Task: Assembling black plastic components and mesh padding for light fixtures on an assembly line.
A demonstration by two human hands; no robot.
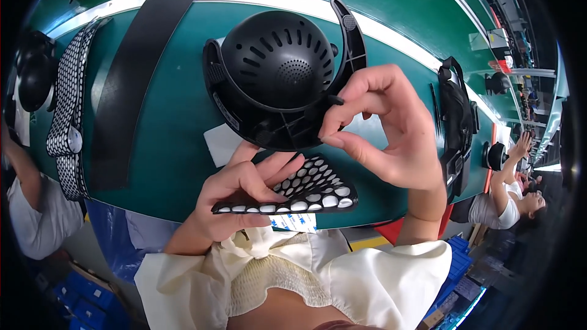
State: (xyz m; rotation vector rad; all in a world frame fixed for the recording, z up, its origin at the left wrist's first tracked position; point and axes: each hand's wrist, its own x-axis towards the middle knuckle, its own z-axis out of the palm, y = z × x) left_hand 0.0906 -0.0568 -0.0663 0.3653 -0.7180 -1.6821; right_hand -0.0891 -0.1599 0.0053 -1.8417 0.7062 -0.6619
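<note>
A round black plastic housing (280, 55) with vent slots and a patch of small holes sits in a black curved bracket (350, 40) in front of me. My left hand (235, 192) grips a bent black sheet of round white pads (315, 186), held just on the near side of the housing. My right hand (391, 125) is at the bracket's right side, thumb and forefinger closed in a pinch near its lower edge. Whatever lies between those fingertips is too small to make out. Behind the left fingers, a white pad (221, 145) lies partly hidden on the table.
On the green table (177, 104), a long black strip (131, 79) and another dotted sheet (66, 110) lie to the left. Black straps (455, 128) are at the right. More black housings (36, 76) stand at the far left. Co-workers' arms (510, 171) show at both sides.
</note>
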